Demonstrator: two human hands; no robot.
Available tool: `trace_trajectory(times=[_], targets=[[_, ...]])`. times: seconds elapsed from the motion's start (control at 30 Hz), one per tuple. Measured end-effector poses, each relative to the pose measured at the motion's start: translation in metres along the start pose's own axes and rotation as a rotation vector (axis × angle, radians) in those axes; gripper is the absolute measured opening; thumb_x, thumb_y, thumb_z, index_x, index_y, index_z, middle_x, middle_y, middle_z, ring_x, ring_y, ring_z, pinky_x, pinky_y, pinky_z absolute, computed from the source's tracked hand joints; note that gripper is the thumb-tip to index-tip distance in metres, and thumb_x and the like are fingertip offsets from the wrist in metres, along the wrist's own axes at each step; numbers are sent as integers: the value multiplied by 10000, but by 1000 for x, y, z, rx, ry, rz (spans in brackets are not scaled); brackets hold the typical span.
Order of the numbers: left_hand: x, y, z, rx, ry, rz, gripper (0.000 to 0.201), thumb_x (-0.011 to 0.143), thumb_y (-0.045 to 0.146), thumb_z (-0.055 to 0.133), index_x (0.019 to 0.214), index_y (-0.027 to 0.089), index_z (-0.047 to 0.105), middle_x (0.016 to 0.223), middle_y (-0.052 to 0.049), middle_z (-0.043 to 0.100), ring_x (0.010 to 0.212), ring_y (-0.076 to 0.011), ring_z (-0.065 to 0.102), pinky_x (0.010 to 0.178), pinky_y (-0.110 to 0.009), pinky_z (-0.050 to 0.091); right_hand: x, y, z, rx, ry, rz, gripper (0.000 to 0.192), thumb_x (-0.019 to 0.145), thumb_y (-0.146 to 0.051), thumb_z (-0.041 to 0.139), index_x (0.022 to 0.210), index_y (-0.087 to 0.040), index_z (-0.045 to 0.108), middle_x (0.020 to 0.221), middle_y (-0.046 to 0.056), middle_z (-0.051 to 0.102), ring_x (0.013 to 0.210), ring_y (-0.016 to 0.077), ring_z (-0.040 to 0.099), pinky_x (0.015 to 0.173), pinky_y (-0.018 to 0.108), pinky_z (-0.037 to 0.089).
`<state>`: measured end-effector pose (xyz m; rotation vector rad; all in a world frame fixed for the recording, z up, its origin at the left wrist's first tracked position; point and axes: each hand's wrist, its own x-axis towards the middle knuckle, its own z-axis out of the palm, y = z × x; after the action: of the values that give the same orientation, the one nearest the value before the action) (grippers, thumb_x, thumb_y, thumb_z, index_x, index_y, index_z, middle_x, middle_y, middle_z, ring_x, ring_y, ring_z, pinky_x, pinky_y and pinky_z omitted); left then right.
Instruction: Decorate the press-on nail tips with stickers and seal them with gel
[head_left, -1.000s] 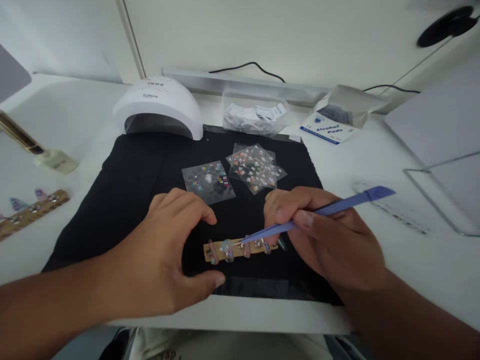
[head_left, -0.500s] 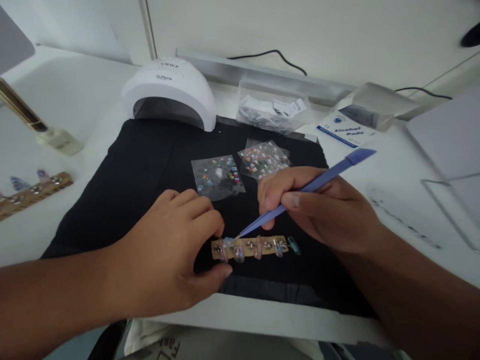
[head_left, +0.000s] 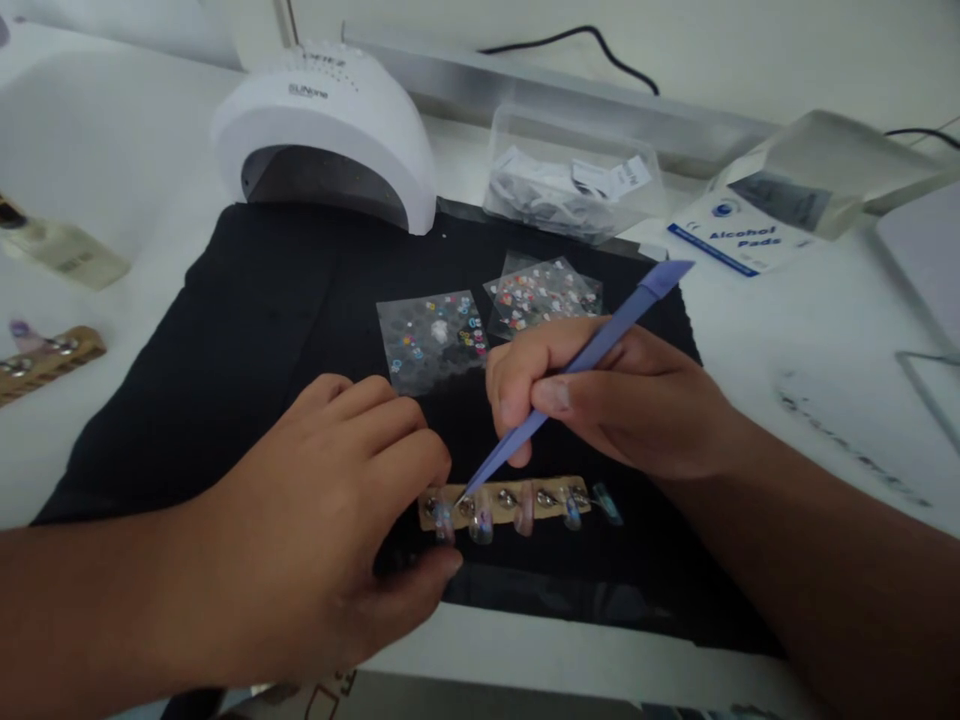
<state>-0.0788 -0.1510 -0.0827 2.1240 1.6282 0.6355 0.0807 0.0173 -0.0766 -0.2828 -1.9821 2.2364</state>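
Observation:
My right hand grips slim purple tweezers like a pen. Their tip points down at the leftmost clear false nail; whether it touches is too small to tell. That nail sits on a tan nail stand with round metal studs, along with several other clear and bluish nails. The greenish-blue nail at the right end sticks out past the stand. My left hand closes round the stand's left end, index finger above and thumb below. Under both hands lies a black mat.
Beyond my hands lie clear sheets of small stickers. A white nail lamp stands at the back left, near a clear box and an alcohol pads box. At left are a polish bottle and another nail stand.
The tweezers' tip has moved down and left to the leftmost nail. A bluish piece near the tip earlier no longer shows there. The camera view has shifted; my left hand still holds the stand's end.

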Motion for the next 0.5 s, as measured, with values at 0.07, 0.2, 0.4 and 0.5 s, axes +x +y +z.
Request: trace_trajectory(times=[0.07,0.2,0.4,0.5], targets=[[0,0,0,5,6,-3,98,801,275,651,828,191,608,820,-41,622,786,-248,536,693,-405,337,1,0,-1,-2,-7,-7,160,859,-270,644,779,-171,741,643,0,675,590,121,635,579,246,490],[1,0,0,14,-2,-1,124,779,287,662,831,193,601,812,-42,621,780,-254,536,696,-416,340,3,1,-1,-8,-13,4,162,857,-257,622,778,-178,739,645,-4,668,591,119,630,579,249,487],[1,1,-2,27,13,14,161,769,297,676,854,194,587,814,-40,622,786,-266,547,707,-435,347,3,2,-1,15,-16,34,155,847,-239,623,776,-162,736,655,-2,665,594,113,633,578,238,495],[-1,1,-2,30,27,33,184,766,291,691,882,194,586,831,-36,633,797,-263,554,723,-446,358,3,4,-1,51,-12,35,140,845,-222,634,776,-142,725,660,-3,660,595,104,631,575,221,499]])
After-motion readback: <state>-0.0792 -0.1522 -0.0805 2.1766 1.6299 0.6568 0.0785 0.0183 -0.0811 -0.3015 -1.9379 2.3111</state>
